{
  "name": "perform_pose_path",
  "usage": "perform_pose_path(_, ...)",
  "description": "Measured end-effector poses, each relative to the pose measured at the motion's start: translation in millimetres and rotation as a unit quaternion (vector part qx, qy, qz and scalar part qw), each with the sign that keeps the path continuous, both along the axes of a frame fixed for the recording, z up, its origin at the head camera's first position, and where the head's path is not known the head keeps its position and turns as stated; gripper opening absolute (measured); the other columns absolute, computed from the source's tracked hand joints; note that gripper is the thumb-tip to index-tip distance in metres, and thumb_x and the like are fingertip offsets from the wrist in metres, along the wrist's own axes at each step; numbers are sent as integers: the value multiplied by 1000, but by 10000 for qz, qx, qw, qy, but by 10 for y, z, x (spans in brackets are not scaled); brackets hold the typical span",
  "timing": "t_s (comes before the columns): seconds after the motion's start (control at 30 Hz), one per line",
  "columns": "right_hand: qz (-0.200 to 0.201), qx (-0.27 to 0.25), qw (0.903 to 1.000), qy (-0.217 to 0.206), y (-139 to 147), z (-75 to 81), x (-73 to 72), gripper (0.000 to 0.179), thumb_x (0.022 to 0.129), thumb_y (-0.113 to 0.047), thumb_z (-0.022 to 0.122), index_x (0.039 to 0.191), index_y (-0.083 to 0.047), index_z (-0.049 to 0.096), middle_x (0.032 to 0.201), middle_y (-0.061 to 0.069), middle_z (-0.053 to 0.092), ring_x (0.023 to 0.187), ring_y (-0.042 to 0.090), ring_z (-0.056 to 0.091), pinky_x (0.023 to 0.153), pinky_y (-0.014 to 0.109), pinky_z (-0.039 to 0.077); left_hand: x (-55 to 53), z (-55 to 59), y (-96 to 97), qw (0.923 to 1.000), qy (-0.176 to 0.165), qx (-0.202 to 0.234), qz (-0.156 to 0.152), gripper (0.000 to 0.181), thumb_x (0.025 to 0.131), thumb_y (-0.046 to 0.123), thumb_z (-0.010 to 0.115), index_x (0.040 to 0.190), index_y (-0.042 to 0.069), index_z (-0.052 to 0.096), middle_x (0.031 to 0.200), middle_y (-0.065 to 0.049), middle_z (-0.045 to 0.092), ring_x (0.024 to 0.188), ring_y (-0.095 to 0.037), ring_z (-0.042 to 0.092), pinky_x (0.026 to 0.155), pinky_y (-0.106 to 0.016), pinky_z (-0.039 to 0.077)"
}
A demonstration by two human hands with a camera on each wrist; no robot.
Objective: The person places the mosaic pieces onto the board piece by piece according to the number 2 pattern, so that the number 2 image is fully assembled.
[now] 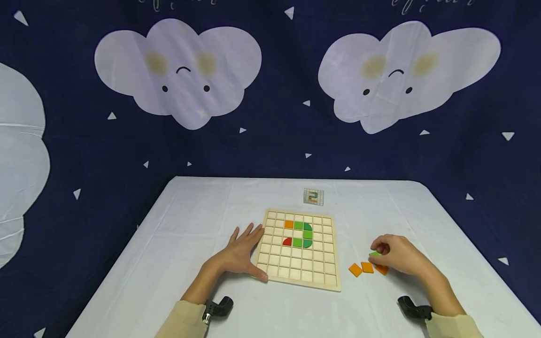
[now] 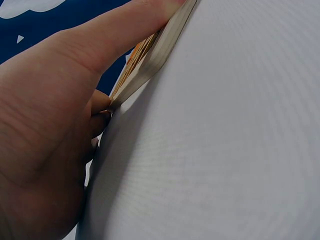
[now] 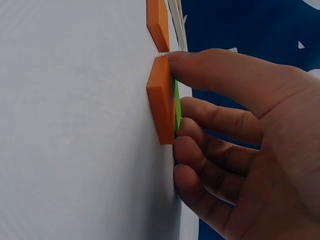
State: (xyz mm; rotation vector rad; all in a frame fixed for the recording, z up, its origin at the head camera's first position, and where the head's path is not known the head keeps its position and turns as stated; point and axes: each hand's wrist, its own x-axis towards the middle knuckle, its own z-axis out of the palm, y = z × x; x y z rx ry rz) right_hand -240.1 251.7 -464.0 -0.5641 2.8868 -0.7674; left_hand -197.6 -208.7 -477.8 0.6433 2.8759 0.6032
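A square wooden grid board lies on the table with green, orange and red tiles in its upper cells, forming a curved shape. My left hand is spread along its left side, fingertips at the left edge and thumb at the front left corner. In the left wrist view the thumb lies along the board's rim. To the right of the board, my right hand pinches a green tile between thumb and index finger. An orange tile lies right by the thumb, partly covering the green one in the right wrist view.
Two more orange tiles, one beside another, lie between the board and my right hand. A small pattern card with a gridded figure lies behind the board. A dark blue cloth with clouds hangs behind the white table.
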Motion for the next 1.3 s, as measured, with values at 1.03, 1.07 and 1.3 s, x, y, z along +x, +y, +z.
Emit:
perform_pose_path(1.03, 155, -234, 9978, 604, -242, 13, 18, 21, 74, -19, 81, 92, -15, 72, 74, -7, 56, 67, 12, 50, 57, 26, 43, -7, 11, -7, 10000, 2, -18, -20, 140, 48, 82, 72, 154, 8, 17, 160, -4, 13, 146, -25, 1, 113, -52, -7)
perform_pose_path(1.07, 167, -273, 9975, 624, -262, 11, 13, 21, 74, -18, 81, 93, -14, 71, 75, -7, 56, 67, 12, 50, 56, 26, 42, -7, 11, -6, 10000, -7, -6, -19, 140, 48, 82, 73, 154, 8, 17, 160, -4, 13, 146, -25, 1, 113, -52, -7)
perform_pose_path(1.3, 273, -429, 9957, 774, -400, 17, -26, 22, 74, -18, 79, 94, -15, 71, 76, -9, 56, 67, 11, 52, 57, 25, 45, -15, -21, 2, 10000, 29, -63, 10, 141, 48, 84, 71, 154, 9, 17, 160, -3, 13, 146, -25, 2, 113, -52, -6)
